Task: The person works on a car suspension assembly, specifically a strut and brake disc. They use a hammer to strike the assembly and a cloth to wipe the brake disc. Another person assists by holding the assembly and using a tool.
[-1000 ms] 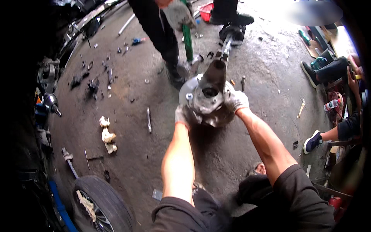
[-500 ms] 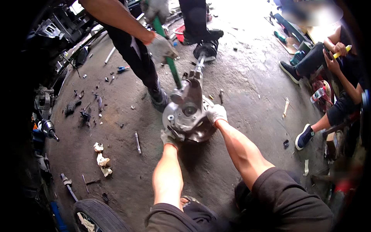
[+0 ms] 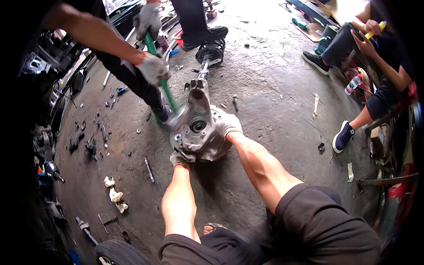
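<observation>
A grey metal steering knuckle (image 3: 201, 105) with a round plate (image 3: 214, 152) behind it stands on the floor in front of me, joined at its far end to a strut (image 3: 204, 70). My left hand (image 3: 179, 160), in a pale work glove, is closed on the plate's near left edge. My gloved right hand (image 3: 229, 124) grips the right edge, its fingertips partly hidden. Across from me, a co-worker's two gloved hands (image 3: 153, 68) hold a green-handled hammer (image 3: 166, 93). Its blurred head is at the knuckle's left side; whether it touches, I cannot tell.
Bolts, a metal rod (image 3: 149, 170) and crumpled gloves (image 3: 115, 195) lie on the floor at left. A tire (image 3: 121, 253) is at the lower left. A seated person's shoe (image 3: 342, 137) and a plastic bottle (image 3: 353, 85) are at right. The co-worker's shoe (image 3: 205, 37) stands near the strut.
The scene has shifted left in my view. Against the knuckle, the hammer head has moved a little left and nearer, and it is now blurred. Both my hands keep their hold.
</observation>
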{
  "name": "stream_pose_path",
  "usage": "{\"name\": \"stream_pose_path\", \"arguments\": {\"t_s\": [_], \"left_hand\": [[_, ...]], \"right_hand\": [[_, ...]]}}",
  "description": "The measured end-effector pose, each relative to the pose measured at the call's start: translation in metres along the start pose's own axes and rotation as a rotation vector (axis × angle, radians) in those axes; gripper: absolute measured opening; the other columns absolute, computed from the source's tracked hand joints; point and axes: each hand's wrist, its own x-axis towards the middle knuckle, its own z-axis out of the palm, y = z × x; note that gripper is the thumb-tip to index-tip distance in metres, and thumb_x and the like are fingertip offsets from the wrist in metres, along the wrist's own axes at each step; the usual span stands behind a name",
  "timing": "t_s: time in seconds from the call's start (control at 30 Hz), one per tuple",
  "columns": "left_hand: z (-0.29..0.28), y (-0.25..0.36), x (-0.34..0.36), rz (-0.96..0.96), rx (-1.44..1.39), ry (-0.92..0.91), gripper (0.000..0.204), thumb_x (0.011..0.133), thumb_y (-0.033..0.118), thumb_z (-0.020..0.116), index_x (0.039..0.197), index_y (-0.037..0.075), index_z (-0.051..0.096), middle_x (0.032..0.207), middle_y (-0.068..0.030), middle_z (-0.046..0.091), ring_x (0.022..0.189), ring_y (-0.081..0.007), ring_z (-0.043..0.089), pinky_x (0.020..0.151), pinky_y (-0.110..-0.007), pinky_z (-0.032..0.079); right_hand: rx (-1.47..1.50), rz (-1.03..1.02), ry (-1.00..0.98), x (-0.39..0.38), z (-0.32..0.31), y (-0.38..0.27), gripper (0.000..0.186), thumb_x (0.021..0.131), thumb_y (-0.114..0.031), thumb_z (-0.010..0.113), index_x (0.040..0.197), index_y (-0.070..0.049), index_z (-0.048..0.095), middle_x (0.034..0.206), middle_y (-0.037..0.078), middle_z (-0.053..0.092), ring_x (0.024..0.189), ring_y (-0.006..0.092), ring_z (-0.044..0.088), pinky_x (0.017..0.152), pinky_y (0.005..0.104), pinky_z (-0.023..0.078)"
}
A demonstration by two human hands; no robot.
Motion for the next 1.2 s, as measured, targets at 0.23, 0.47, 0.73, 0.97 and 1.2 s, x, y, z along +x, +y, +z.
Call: {"name": "stream_pose_path", "arguments": {"t_s": [0.23, 0.47, 0.73, 0.97, 1.2], "left_hand": [[-0.024, 0.040, -0.015, 0.003, -0.051, 0.290, 0.060, 0.091, 0.033, 0.035, 0.145, 0.010, 0.022, 0.150, -0.0085, 0.024, 0.135, -0.0237, 0.028, 0.110, -0.038, 0.028], [-0.044, 0.035, -0.015, 0.000, 1.853, 0.722, 0.047, 0.093, 0.026, 0.030, 0.137, 0.014, 0.042, 0.134, -0.0071, 0.050, 0.118, -0.0289, 0.051, 0.100, -0.045, 0.040], [-0.019, 0.047, -0.002, -0.311, 3.033, 0.479, 0.045, 0.094, 0.029, 0.030, 0.133, 0.014, 0.047, 0.133, -0.0066, 0.051, 0.119, -0.0277, 0.049, 0.102, -0.044, 0.039], [-0.044, 0.054, -0.012, -0.062, 3.347, 0.336, 0.047, 0.095, 0.033, 0.029, 0.136, 0.013, 0.041, 0.139, -0.0068, 0.042, 0.125, -0.0268, 0.040, 0.107, -0.044, 0.030], [-0.063, 0.048, -0.017, 0.016, 3.359, 0.307, 0.050, 0.095, 0.035, 0.026, 0.140, 0.014, 0.033, 0.144, -0.0070, 0.031, 0.131, -0.0268, 0.030, 0.110, -0.044, 0.022]], "right_hand": [[-0.022, 0.031, 0.022, 0.004, -0.008, 0.031, 0.040, 0.088, -0.043, 0.045, 0.126, -0.031, 0.052, 0.113, 0.015, 0.061, 0.103, 0.0359, 0.058, 0.088, 0.0414, 0.046], [-0.042, 0.025, 0.028, 0.007, -0.003, 0.034, 0.039, 0.088, -0.042, 0.045, 0.123, -0.027, 0.055, 0.108, 0.019, 0.062, 0.101, 0.0362, 0.059, 0.086, 0.0416, 0.047], [-0.064, 0.003, 0.021, 0.005, -0.011, 0.026, 0.038, 0.088, -0.040, 0.046, 0.120, -0.024, 0.058, 0.107, 0.019, 0.062, 0.100, 0.0365, 0.060, 0.084, 0.0413, 0.048], [-0.036, 0.028, 0.015, -0.003, -0.023, 0.025, 0.036, 0.089, -0.038, 0.045, 0.120, -0.027, 0.058, 0.109, 0.017, 0.062, 0.101, 0.0356, 0.059, 0.086, 0.0410, 0.047], [-0.032, 0.027, 0.021, 0.004, -0.015, 0.027, 0.037, 0.088, -0.040, 0.045, 0.120, -0.026, 0.059, 0.112, 0.018, 0.061, 0.104, 0.0349, 0.058, 0.087, 0.0407, 0.047]]}}
